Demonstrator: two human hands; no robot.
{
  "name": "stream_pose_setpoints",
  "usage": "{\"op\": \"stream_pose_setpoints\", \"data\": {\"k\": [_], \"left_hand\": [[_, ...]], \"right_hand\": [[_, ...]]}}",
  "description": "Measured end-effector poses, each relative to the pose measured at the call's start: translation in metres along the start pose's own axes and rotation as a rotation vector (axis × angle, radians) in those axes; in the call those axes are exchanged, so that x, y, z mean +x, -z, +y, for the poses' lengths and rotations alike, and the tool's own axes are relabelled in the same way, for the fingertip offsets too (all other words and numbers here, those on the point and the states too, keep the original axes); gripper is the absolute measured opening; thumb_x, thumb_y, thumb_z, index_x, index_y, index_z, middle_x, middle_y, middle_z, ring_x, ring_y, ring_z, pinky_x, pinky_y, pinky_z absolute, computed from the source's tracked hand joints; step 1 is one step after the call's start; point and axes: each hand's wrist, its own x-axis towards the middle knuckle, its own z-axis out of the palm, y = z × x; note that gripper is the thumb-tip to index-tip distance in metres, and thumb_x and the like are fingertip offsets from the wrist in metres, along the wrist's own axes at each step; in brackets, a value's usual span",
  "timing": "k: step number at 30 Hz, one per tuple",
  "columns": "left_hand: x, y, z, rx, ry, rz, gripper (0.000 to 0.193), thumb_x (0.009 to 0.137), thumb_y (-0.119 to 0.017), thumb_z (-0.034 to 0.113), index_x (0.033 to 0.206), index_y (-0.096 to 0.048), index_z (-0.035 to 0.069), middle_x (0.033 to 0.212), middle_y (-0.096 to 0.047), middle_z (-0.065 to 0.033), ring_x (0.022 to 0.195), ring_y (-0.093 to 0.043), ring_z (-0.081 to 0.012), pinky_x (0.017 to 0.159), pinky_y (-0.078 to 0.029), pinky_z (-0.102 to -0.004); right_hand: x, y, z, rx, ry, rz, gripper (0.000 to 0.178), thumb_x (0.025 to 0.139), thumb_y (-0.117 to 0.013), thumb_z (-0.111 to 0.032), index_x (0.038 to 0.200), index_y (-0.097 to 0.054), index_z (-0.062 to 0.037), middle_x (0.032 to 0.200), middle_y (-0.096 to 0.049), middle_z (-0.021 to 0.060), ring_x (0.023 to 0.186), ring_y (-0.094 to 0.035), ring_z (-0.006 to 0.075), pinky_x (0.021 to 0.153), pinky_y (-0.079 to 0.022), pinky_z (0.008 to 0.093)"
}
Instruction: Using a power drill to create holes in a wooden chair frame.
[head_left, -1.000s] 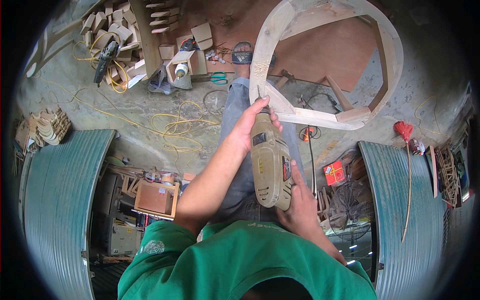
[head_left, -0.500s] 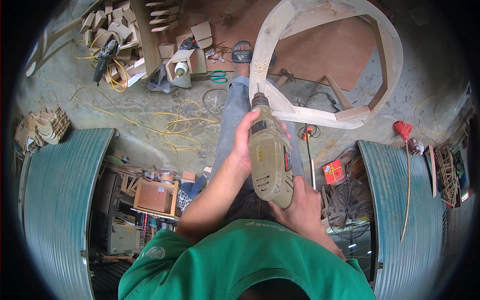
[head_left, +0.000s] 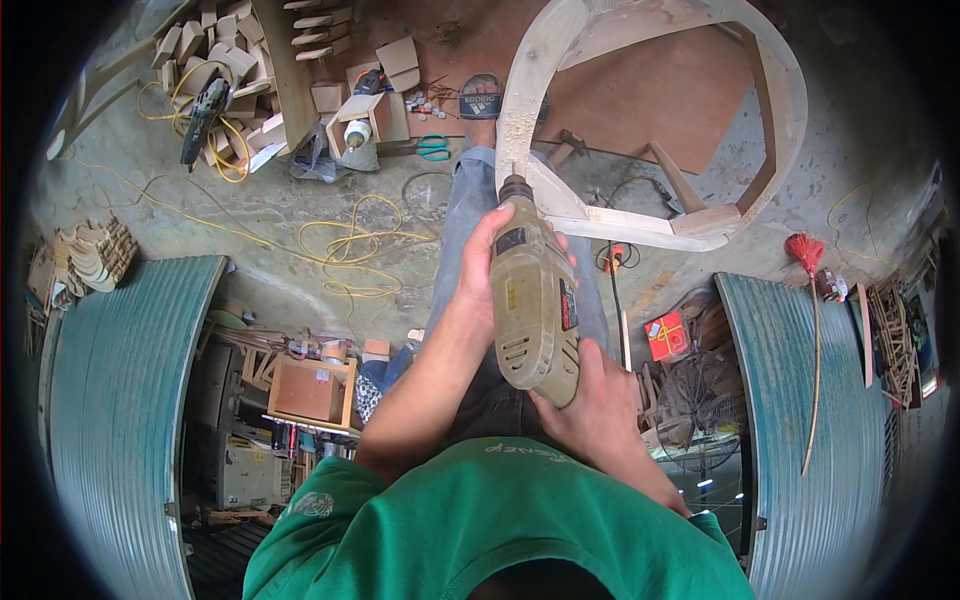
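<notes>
An olive-green power drill (head_left: 532,305) points away from me, its bit meeting a rounded wooden frame (head_left: 530,95). My left hand (head_left: 482,262) is wrapped round the drill's front body, just behind the chuck (head_left: 515,188). On the rear handle, my right hand (head_left: 597,405) is closed; the drill body partly hides its fingers. Pale wood shavings (head_left: 517,128) lie on the frame's near left side, just beyond the bit. The frame rises in front of my legs, with straight inner pieces forming an angular opening.
Yellow cord (head_left: 355,245) loops over the concrete floor at left. Wood offcuts (head_left: 225,55), an angle grinder (head_left: 205,122), another drill (head_left: 358,130) and green-handled scissors (head_left: 432,148) lie farther off. A hammer (head_left: 568,147) rests behind the frame. A fan (head_left: 700,405) stands at right.
The drill and both hands have shifted slightly left and away from me. The chuck is a little nearer the frame's far end; both hands keep their hold.
</notes>
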Motion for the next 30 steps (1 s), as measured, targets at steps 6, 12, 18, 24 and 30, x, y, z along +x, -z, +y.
{"op": "stream_pose_setpoints", "data": {"k": [6,12,18,24,30], "left_hand": [[0.009,0.005,0.002,-0.003,-0.012,-0.003,0.054,0.089,-0.057,0.054,0.107,-0.061,0.004,0.097,-0.068,-0.0166,0.088,-0.068,-0.0367,0.077,-0.056,-0.0552],[0.010,0.009,0.001,-0.005,-0.027,-0.051,0.054,0.090,-0.056,0.055,0.107,-0.062,0.004,0.098,-0.068,-0.0167,0.089,-0.068,-0.0364,0.078,-0.056,-0.0553],[0.004,0.011,-0.001,0.003,-0.021,-0.073,0.055,0.091,-0.055,0.055,0.108,-0.061,0.004,0.100,-0.067,-0.0161,0.091,-0.068,-0.0349,0.080,-0.056,-0.0552],[-0.001,0.009,-0.002,0.015,-0.013,-0.076,0.057,0.093,-0.052,0.056,0.111,-0.060,0.003,0.103,-0.066,-0.0154,0.093,-0.067,-0.0346,0.082,-0.056,-0.0556],[0.013,0.012,0.006,-0.017,0.003,-0.058,0.054,0.090,-0.056,0.054,0.107,-0.061,0.003,0.098,-0.067,-0.0168,0.089,-0.068,-0.0366,0.078,-0.056,-0.0563]], "right_hand": [[0.010,-0.004,0.004,-0.033,0.038,0.046,0.056,0.070,-0.087,-0.028,0.101,-0.048,-0.0027,0.080,-0.065,0.0203,0.072,-0.067,0.0412,0.060,-0.053,0.0507],[0.007,-0.008,0.007,-0.075,0.056,0.064,0.051,0.073,-0.084,-0.028,0.101,-0.050,-0.0030,0.086,-0.060,0.0176,0.073,-0.067,0.0393,0.062,-0.055,0.0475],[0.000,-0.012,0.006,-0.023,0.056,0.068,0.049,0.074,-0.084,-0.028,0.099,-0.049,-0.0032,0.086,-0.059,0.0171,0.073,-0.067,0.0389,0.062,-0.055,0.0474],[-0.002,-0.008,0.003,-0.033,0.040,0.056,0.049,0.073,-0.083,-0.027,0.099,-0.049,-0.0032,0.086,-0.059,0.0170,0.073,-0.067,0.0386,0.062,-0.055,0.0479],[0.012,-0.011,0.003,-0.015,0.009,0.046,0.049,0.073,-0.083,-0.025,0.101,-0.049,-0.0032,0.087,-0.061,0.0178,0.073,-0.067,0.0403,0.062,-0.055,0.0491]]}}
